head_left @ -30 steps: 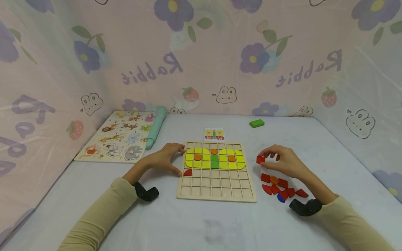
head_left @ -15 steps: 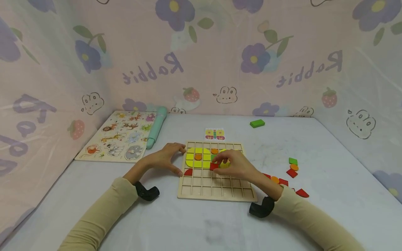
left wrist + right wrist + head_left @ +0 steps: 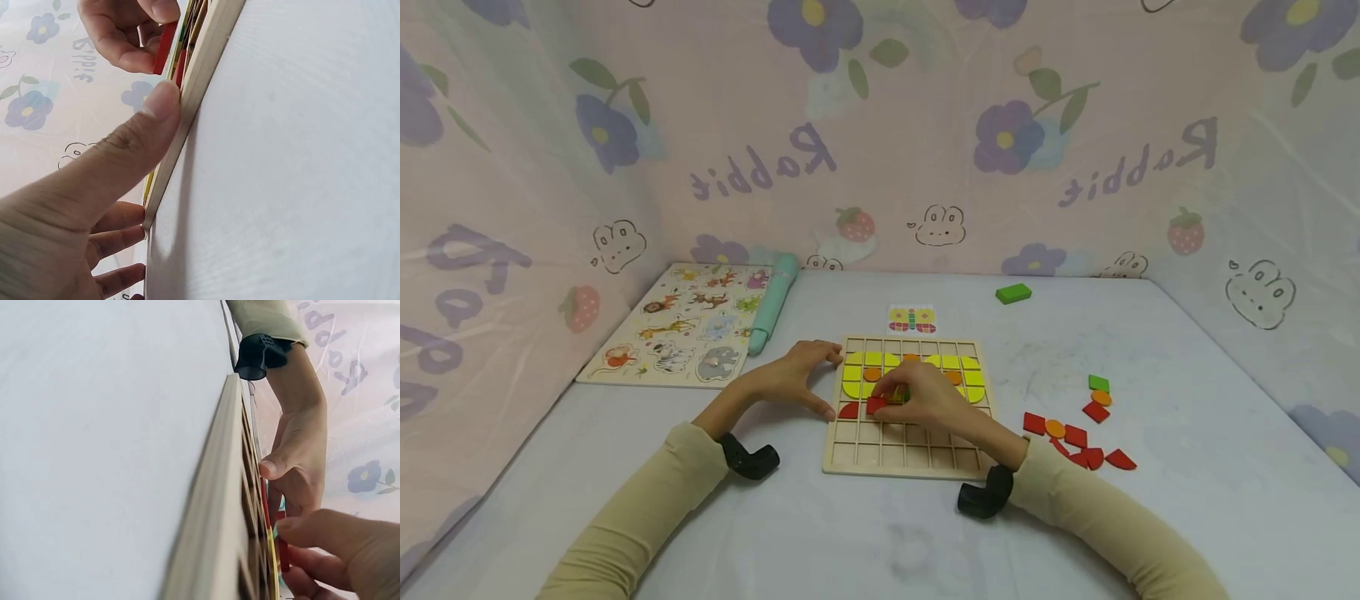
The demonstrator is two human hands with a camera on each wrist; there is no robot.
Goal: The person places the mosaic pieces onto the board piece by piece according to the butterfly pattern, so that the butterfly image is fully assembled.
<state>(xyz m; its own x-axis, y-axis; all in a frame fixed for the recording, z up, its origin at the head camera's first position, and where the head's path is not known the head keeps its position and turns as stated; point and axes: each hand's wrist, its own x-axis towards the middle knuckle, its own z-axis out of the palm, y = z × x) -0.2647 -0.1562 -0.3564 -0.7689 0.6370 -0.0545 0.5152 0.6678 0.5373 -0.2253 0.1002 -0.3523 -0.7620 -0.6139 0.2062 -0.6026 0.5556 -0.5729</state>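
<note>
A wooden grid board (image 3: pixel 865 462) lies on the table with yellow, orange and green tiles in its upper rows. One red quarter-circle tile (image 3: pixel 848 411) sits in a cell at its left side. Between thumb and fingertips, my right hand (image 3: pixel 925 396) pinches a red square tile (image 3: pixel 876 406) close over the cell beside that piece. In the left wrist view the red tile (image 3: pixel 165 49) is held on edge, just off the board. My left hand (image 3: pixel 793 379) touches the board's left edge, thumb and fingers spread along it. The right hand hides part of the middle rows.
Loose tiles (image 3: pixel 1076 436) in red, orange and green lie right of the board. Behind it is a small pattern card (image 3: pixel 912 320), with a green block (image 3: pixel 1013 293) farther right. An animal puzzle board (image 3: pixel 673 325) and a mint-green stick-shaped object (image 3: pixel 772 304) are at left.
My right hand has carried the red square tile leftward from beside the loose tiles, across the board to near the red quarter-circle. The left hand has stayed in place.
</note>
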